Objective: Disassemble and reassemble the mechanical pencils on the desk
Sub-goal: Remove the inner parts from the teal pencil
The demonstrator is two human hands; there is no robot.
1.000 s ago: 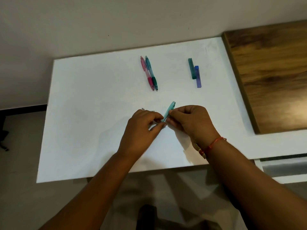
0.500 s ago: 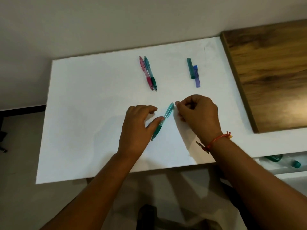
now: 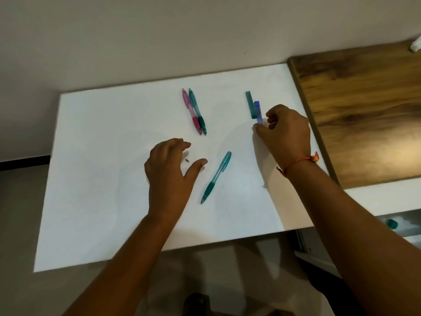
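While the teal mechanical pencil (image 3: 216, 176) lies loose and slantwise on the white desk (image 3: 109, 169), tip toward the near edge and clip end away, neither hand touches it. The left hand (image 3: 169, 172) sits just to its left, palm down, its grip released: fingers and thumb are spread and lightly bent, holding nothing. A small grey piece (image 3: 187, 160) lies on the desk in the gap between that thumb and the forefinger, apart from both.

The right hand (image 3: 288, 135), with a red thread bracelet (image 3: 298, 161) at the wrist, is farther back and to the right. Its fingers are curled, and the thumb tip meets the near end of a blue lead case (image 3: 258, 110); whether this grip is clenched on the case or on something small I cannot tell. A teal lead case (image 3: 250, 104) lies against the blue one's left side.

Toward the back of the desk, a pink pencil (image 3: 192, 111) and a second teal pencil (image 3: 197, 110) lie side by side, touching. A wooden surface (image 3: 364, 115) adjoins the desk on the right.
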